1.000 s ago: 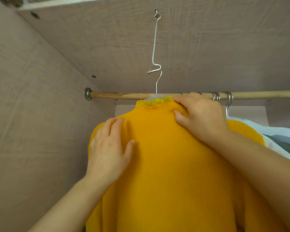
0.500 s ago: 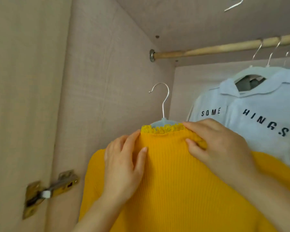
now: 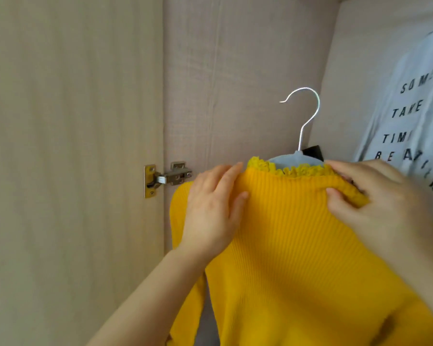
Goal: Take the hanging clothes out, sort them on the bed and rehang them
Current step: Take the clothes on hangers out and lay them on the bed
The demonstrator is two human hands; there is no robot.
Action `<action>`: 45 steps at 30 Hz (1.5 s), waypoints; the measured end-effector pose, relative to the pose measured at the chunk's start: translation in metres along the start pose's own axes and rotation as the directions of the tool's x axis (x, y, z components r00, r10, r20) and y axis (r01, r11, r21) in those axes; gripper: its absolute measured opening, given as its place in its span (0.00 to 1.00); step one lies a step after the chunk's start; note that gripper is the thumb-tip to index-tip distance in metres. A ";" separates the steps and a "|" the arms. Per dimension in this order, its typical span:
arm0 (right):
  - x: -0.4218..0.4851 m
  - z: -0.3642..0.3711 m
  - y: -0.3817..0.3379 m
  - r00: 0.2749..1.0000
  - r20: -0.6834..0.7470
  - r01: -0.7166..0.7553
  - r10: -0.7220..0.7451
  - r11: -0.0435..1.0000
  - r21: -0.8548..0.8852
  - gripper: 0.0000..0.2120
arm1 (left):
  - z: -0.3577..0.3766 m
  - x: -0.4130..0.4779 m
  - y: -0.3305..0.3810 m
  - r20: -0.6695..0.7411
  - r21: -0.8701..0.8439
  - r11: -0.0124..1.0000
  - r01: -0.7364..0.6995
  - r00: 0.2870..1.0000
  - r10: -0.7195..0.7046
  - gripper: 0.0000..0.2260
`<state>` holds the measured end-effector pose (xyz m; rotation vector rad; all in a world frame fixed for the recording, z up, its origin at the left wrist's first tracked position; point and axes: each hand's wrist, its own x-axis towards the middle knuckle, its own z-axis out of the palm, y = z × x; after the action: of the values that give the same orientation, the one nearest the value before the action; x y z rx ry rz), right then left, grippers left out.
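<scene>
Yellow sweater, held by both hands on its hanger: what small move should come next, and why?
Probably carry it out of the wardrobe toward the bed. The hanger hook is free in the air, on no rail, and the left hand and right hand both grip the sweater at its shoulders, so it is already off and supported.

One yellow ribbed sweater (image 3: 298, 245) with a frilled collar, upright on a pale blue hanger (image 3: 294, 159). The hanger's metal hook (image 3: 308, 113) stands free in the air, its open end toward 9 o'clock. At 2 o'clock from the sweater hangs a white shirt (image 3: 410, 108) printed with black lettering, partly out of view.
</scene>
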<state>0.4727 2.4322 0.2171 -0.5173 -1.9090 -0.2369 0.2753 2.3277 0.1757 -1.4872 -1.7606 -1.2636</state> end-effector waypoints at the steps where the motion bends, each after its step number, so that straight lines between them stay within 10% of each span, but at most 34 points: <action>1: -0.001 -0.003 -0.003 1.000 0.016 -0.001 0.001 1.000 0.020 0.19 | 0.000 -0.003 0.001 -0.003 -0.009 1.000 0.013 1.000 -0.013 0.20; 13: -0.038 0.043 -0.075 0.959 0.206 0.122 -0.193 0.941 0.315 0.18 | -0.079 -0.112 -0.035 -0.099 0.198 0.952 0.235 0.971 -0.219 0.20; 24: -0.085 0.114 -0.281 0.889 0.216 0.116 -0.404 0.654 0.747 0.17 | -0.263 -0.236 -0.085 -0.282 0.470 0.704 0.531 0.847 -0.450 0.20; 36: -0.162 0.120 -0.617 0.742 0.018 0.208 -0.670 0.257 0.944 0.17 | -0.532 -0.413 -0.102 -0.581 0.582 0.276 0.765 0.628 -0.517 0.19; 45: -0.226 0.104 -0.836 0.618 -0.015 0.016 -0.786 -0.006 1.000 0.20 | -0.678 -0.517 -0.096 -0.795 0.515 -0.083 0.853 0.439 -0.420 0.17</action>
<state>0.0733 1.6794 0.0326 1.1954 -2.2492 0.9526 0.2028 1.4889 0.0092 0.5020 -2.2976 -0.4615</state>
